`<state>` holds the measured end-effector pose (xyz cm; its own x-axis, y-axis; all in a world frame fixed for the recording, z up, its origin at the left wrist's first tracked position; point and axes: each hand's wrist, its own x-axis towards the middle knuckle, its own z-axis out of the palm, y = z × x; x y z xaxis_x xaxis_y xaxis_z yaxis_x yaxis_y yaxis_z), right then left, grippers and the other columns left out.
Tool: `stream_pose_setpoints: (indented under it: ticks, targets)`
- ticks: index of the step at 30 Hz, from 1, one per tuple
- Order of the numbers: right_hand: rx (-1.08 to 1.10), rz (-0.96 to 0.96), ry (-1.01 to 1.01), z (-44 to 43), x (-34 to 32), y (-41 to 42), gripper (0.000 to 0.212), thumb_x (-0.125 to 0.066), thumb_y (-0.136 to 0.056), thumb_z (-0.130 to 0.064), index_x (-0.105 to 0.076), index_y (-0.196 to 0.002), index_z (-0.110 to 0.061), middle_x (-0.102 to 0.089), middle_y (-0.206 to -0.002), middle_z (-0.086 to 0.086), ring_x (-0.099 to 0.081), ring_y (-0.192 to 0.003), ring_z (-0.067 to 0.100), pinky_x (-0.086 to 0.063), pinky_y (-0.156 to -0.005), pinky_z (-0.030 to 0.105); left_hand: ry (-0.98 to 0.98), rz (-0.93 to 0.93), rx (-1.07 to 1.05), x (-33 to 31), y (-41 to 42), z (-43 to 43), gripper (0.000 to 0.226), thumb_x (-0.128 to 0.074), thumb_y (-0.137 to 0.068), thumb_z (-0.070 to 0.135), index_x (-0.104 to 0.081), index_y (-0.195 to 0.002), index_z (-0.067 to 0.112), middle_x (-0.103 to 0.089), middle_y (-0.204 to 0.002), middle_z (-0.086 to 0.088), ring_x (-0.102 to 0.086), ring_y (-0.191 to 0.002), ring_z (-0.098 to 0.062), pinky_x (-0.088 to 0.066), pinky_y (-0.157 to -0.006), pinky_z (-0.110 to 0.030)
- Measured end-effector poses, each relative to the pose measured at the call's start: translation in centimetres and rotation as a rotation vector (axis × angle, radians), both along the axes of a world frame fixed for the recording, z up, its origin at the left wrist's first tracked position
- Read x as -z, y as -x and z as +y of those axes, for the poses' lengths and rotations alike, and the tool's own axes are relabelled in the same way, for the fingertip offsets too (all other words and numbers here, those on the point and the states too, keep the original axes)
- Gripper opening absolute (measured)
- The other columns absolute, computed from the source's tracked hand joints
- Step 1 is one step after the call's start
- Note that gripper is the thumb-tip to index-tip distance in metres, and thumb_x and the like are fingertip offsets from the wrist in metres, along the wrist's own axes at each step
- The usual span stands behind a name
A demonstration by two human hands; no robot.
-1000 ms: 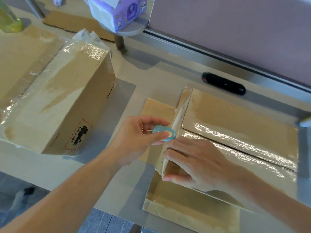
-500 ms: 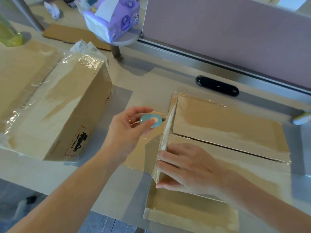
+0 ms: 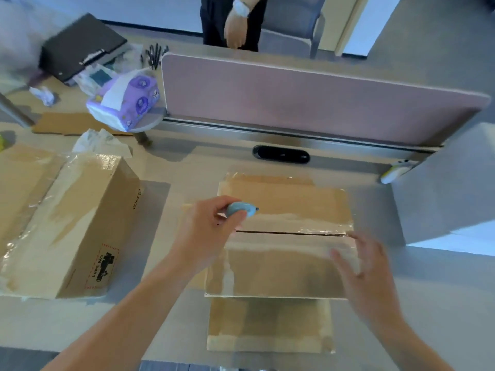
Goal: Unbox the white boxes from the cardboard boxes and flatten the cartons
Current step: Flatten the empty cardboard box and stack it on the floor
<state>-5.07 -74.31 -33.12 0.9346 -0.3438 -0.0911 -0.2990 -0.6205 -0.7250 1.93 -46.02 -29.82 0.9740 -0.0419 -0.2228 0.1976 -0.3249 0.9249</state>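
Flat tape-wrapped brown cardboard carton: left hand pinches a small blue oval cutter over its left end, right hand fingers spread at its right edge, taller taped cardboard box to its left.

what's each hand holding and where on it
Left hand pinches the blue cutter by its rear end, tip free. Right hand holds nothing, fingers spread over the carton.

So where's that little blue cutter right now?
In the head view, the blue cutter is pinched in the left hand near the middle, over the left part of the taped carton.
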Motion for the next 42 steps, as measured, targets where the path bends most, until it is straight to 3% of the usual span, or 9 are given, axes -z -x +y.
stream_pose_setpoints:
  ticks: [6, 10, 13, 16, 19, 25, 27, 31, 42]
  targets:
    - [0.299, 0.352, -0.631, -5.1, 0.4, 0.8, 0.025, -0.068, -0.094, -0.031, -0.070, -0.115, -0.017, -0.072, -0.115, 0.003, -0.065, -0.104, 0.021, -0.048, -0.091, 0.037, -0.274, -0.076, -0.093, 0.9, -0.3, -4.4, 0.012, -0.067, -0.095, 0.026, -0.066, -0.085, 0.033, -0.061, -0.095, 0.014, -0.057, -0.092, -0.003, -0.037, -0.069, -0.010]
    - [0.185, 0.380, -0.602, -5.2, -0.7, 0.0, 0.027, -0.065, -0.097, -0.028, -0.064, -0.071, -0.024, -0.059, -0.067, -0.016, -0.054, -0.071, 0.008, -0.041, -0.066, 0.023, -0.271, -0.007, -0.109, 1.8, 0.2, -4.9, 0.009, -0.068, -0.095, 0.024, -0.067, -0.087, 0.027, -0.061, -0.094, 0.019, -0.061, -0.098, -0.015, -0.046, -0.078, -0.029]
    - [0.145, 0.385, -0.616, -5.3, -0.6, -0.5, 0.039, -0.065, -0.096, -0.025, -0.049, -0.061, -0.027, -0.041, -0.058, -0.016, -0.038, -0.053, 0.000, -0.027, -0.051, 0.016, -0.298, -0.027, -0.066, 1.0, 0.1, -5.2, 0.012, -0.069, -0.095, 0.023, -0.067, -0.085, 0.029, -0.062, -0.094, 0.019, -0.057, -0.096, 0.000, -0.043, -0.078, -0.017]
    - [0.169, 0.338, -0.632, -5.4, 0.0, -0.5, 0.013, -0.071, -0.093, -0.030, -0.058, -0.092, -0.028, -0.057, -0.085, -0.011, -0.055, -0.074, 0.007, -0.035, -0.059, 0.018, -0.298, -0.032, -0.091, 0.2, 0.3, -5.8, 0.021, -0.071, -0.094, 0.021, -0.066, -0.089, 0.041, -0.060, -0.111, 0.025, -0.051, -0.097, 0.023, -0.034, -0.077, 0.003]
    - [0.199, 0.334, -0.657, -5.8, 0.6, -0.5, 0.028, -0.073, -0.091, -0.028, -0.062, -0.116, -0.022, -0.067, -0.108, -0.005, -0.062, -0.094, 0.005, -0.043, -0.071, 0.019, -0.303, -0.077, -0.110, -0.1, 0.5, -6.2, 0.029, -0.072, -0.094, 0.022, -0.062, -0.090, 0.049, -0.058, -0.114, 0.028, -0.048, -0.102, 0.026, -0.031, -0.083, 0.004]
    - [0.160, 0.479, -0.551, -6.9, 1.5, -1.6, 0.026, -0.068, -0.092, -0.033, -0.065, -0.069, -0.023, -0.052, -0.056, -0.014, -0.049, -0.061, 0.012, -0.035, -0.059, 0.026, -0.481, -0.076, -0.092, 0.0, 0.6, -6.8, 0.021, -0.071, -0.094, 0.029, -0.062, -0.096, 0.048, -0.060, -0.117, 0.021, -0.055, -0.110, -0.008, -0.040, -0.092, -0.013]
    - [0.186, 0.477, -0.522, -6.9, 1.7, -2.2, 0.027, -0.067, -0.094, -0.029, -0.065, -0.068, -0.023, -0.058, -0.063, -0.008, -0.051, -0.061, 0.010, -0.038, -0.058, 0.024, -0.642, -0.135, -0.044, -0.3, 0.4, -8.3, 0.020, -0.070, -0.094, 0.032, -0.061, -0.092, 0.049, -0.058, -0.115, 0.021, -0.053, -0.103, -0.005, -0.043, -0.094, -0.034]
    - [0.210, 0.505, -0.496, -7.2, 2.2, -2.6, 0.016, -0.065, -0.096, -0.039, -0.074, -0.103, -0.027, -0.068, -0.098, 0.001, -0.060, -0.090, 0.017, -0.042, -0.079, 0.026, -0.471, -0.228, 0.257, -0.1, 0.3, -14.1, 0.016, -0.070, -0.094, 0.018, -0.072, -0.101, 0.032, -0.064, -0.101, 0.023, -0.054, -0.095, 0.012, -0.036, -0.086, -0.007]
    - [0.284, 0.410, -0.566, -7.3, 2.0, -2.8, 0.011, -0.068, -0.095, -0.030, -0.073, -0.086, -0.025, -0.068, -0.082, -0.008, -0.061, -0.078, 0.008, -0.050, -0.082, 0.027, -0.549, -0.307, 0.468, 2.1, -1.0, -19.8, 0.023, -0.060, -0.100, 0.020, -0.069, -0.120, 0.027, -0.069, -0.107, 0.008, -0.059, -0.097, -0.013, -0.048, -0.087, -0.034]
